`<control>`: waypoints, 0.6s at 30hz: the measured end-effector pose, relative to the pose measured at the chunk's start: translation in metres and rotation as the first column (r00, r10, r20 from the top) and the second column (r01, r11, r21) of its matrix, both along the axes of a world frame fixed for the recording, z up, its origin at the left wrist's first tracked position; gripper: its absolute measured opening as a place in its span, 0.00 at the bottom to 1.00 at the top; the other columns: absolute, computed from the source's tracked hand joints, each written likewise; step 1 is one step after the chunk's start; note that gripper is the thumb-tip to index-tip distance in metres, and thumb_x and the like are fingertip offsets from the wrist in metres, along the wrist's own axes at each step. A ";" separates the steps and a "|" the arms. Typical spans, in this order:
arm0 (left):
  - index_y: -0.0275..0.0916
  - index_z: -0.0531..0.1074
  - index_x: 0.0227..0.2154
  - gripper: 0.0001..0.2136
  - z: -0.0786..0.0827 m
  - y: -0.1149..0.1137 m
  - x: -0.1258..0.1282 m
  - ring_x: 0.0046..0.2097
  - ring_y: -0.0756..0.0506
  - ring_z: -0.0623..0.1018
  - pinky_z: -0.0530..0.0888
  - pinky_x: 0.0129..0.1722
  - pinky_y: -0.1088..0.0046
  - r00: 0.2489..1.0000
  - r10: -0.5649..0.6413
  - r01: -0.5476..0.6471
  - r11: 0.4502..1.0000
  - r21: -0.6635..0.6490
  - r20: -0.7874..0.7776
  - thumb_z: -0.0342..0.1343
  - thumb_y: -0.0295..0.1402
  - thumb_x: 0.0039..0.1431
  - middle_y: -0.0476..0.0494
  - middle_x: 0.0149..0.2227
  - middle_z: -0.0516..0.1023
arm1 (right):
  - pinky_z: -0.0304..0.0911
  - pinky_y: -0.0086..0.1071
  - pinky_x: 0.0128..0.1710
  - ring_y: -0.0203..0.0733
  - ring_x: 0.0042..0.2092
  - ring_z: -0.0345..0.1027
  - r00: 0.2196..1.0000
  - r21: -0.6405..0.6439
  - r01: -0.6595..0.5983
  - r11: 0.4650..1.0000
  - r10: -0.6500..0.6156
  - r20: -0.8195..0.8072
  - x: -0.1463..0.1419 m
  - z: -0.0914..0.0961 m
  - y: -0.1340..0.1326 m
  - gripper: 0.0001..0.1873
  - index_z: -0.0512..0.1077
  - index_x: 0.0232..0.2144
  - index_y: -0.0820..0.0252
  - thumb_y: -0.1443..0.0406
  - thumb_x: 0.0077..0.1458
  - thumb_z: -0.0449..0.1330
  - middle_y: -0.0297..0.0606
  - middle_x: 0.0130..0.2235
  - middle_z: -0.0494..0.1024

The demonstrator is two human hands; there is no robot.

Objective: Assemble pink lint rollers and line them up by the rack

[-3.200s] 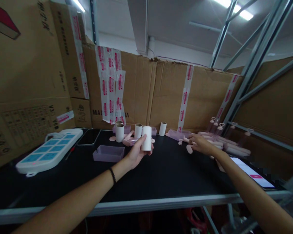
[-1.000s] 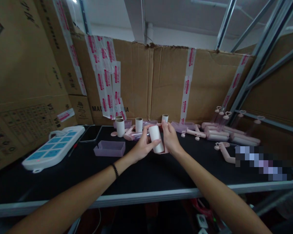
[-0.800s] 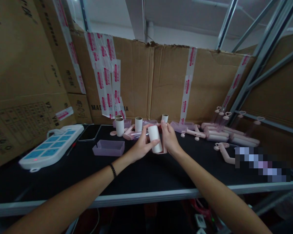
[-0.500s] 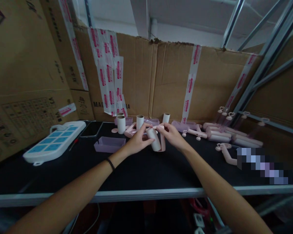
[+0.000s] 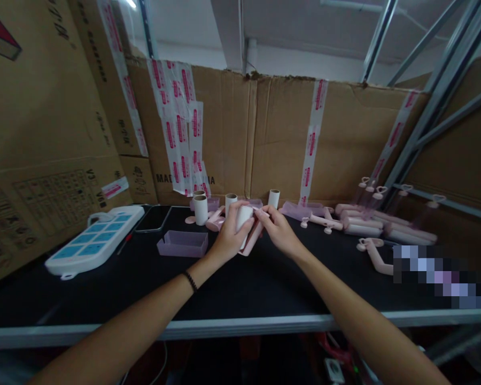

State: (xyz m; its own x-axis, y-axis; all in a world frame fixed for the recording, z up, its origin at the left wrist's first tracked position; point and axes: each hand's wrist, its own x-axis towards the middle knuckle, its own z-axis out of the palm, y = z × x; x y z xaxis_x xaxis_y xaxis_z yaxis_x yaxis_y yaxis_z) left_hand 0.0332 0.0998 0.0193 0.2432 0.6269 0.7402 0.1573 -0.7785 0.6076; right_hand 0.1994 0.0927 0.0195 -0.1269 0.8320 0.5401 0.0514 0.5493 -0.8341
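Left hand (image 5: 228,235) wrapped around white roll (image 5: 243,216) | right hand (image 5: 279,232) pinching pink handle (image 5: 253,235)

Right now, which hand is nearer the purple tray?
Left. The left hand, gripping the white roll, is just right of the purple tray; the right hand is farther right, beyond the roll, on the pink handle.
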 end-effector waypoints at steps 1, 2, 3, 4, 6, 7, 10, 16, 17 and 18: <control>0.43 0.63 0.55 0.16 0.001 -0.001 0.000 0.56 0.41 0.70 0.64 0.60 0.63 1.000 -0.001 0.001 1.000 0.007 -0.011 0.54 0.36 0.66 0.42 0.54 0.70 | 0.63 0.33 0.28 0.38 0.27 0.65 1.000 -0.008 -0.001 1.000 0.001 0.006 -0.001 0.000 -0.001 0.20 0.67 0.36 0.54 0.45 0.61 0.57 0.30 0.28 0.70; 0.43 0.63 0.53 0.15 0.001 -0.001 0.000 0.55 0.41 0.71 0.65 0.59 0.64 1.000 -0.004 0.004 1.000 0.012 -0.027 0.54 0.36 0.66 0.42 0.52 0.70 | 0.63 0.33 0.27 0.38 0.27 0.65 1.000 -0.012 0.006 1.000 -0.006 0.015 0.000 0.000 -0.002 0.20 0.67 0.35 0.54 0.45 0.61 0.57 0.30 0.28 0.70; 0.43 0.64 0.53 0.14 0.002 -0.002 -0.001 0.54 0.41 0.71 0.65 0.58 0.64 0.999 -0.006 0.007 1.000 0.016 -0.044 0.54 0.36 0.65 0.43 0.51 0.70 | 0.63 0.33 0.28 0.39 0.27 0.65 1.000 -0.012 0.018 1.000 -0.018 0.022 0.000 0.001 -0.002 0.21 0.68 0.35 0.54 0.44 0.60 0.57 0.30 0.27 0.70; 0.42 0.64 0.52 0.14 0.004 -0.003 0.000 0.53 0.41 0.71 0.66 0.57 0.65 0.998 -0.009 0.010 1.000 0.016 -0.060 0.54 0.35 0.65 0.43 0.50 0.71 | 0.63 0.33 0.28 0.39 0.27 0.65 0.999 -0.006 0.034 0.999 -0.034 0.025 0.001 0.001 -0.003 0.21 0.68 0.34 0.54 0.44 0.61 0.57 0.30 0.27 0.70; 0.42 0.63 0.52 0.15 0.006 -0.004 0.000 0.52 0.41 0.71 0.67 0.56 0.65 0.996 -0.015 0.016 1.000 0.014 -0.086 0.54 0.35 0.65 0.42 0.50 0.71 | 0.62 0.32 0.28 0.39 0.28 0.64 0.997 0.019 0.078 0.997 -0.079 0.025 0.002 0.002 -0.005 0.20 0.68 0.34 0.54 0.45 0.62 0.56 0.31 0.27 0.70; 0.42 0.63 0.53 0.15 0.008 -0.004 0.001 0.52 0.41 0.71 0.67 0.55 0.65 0.995 -0.019 0.021 1.000 0.013 -0.096 0.53 0.35 0.65 0.42 0.50 0.71 | 0.62 0.32 0.29 0.39 0.29 0.65 0.995 0.037 0.100 0.994 -0.101 0.028 0.003 0.002 -0.006 0.20 0.68 0.34 0.54 0.45 0.62 0.55 0.31 0.28 0.70; 0.41 0.62 0.53 0.15 0.010 -0.005 0.000 0.52 0.41 0.71 0.67 0.55 0.64 0.992 -0.032 0.034 0.999 0.016 -0.120 0.53 0.35 0.65 0.41 0.51 0.70 | 0.61 0.33 0.34 0.40 0.31 0.65 0.984 0.102 0.162 0.981 -0.168 0.052 0.003 0.003 -0.007 0.19 0.69 0.33 0.55 0.48 0.64 0.54 0.32 0.29 0.71; 0.41 0.62 0.53 0.15 0.010 -0.003 -0.003 0.52 0.41 0.71 0.68 0.55 0.64 0.984 -0.032 0.034 0.999 0.008 -0.173 0.52 0.34 0.65 0.41 0.50 0.71 | 0.58 0.32 0.34 0.40 0.33 0.63 0.975 0.143 0.196 0.970 -0.208 0.079 0.000 0.004 -0.008 0.19 0.69 0.33 0.56 0.49 0.65 0.53 0.33 0.30 0.71; 0.41 0.62 0.53 0.15 0.010 -0.003 -0.003 0.52 0.41 0.71 0.68 0.54 0.64 0.984 -0.034 0.036 0.999 0.005 -0.177 0.52 0.34 0.65 0.41 0.50 0.71 | 0.58 0.32 0.34 0.40 0.33 0.64 0.975 0.145 0.194 0.970 -0.207 0.082 -0.001 0.004 -0.008 0.19 0.69 0.33 0.56 0.49 0.65 0.53 0.33 0.30 0.71; 0.41 0.62 0.53 0.15 0.010 -0.003 -0.003 0.51 0.41 0.72 0.68 0.54 0.64 0.983 -0.037 0.038 0.999 0.001 -0.177 0.52 0.35 0.65 0.41 0.49 0.70 | 0.58 0.32 0.35 0.40 0.33 0.64 0.974 0.147 0.197 0.969 -0.211 0.083 -0.001 0.003 -0.008 0.19 0.69 0.33 0.56 0.49 0.65 0.53 0.33 0.30 0.71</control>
State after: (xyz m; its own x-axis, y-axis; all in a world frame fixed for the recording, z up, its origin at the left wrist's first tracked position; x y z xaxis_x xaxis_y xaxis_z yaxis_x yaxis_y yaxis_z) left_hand 0.0298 0.0967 0.0296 0.3941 0.6118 0.6859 0.2328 -0.7884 0.5694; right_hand 0.1982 0.0849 0.0229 -0.0196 0.7649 0.6438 0.2516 0.6270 -0.7373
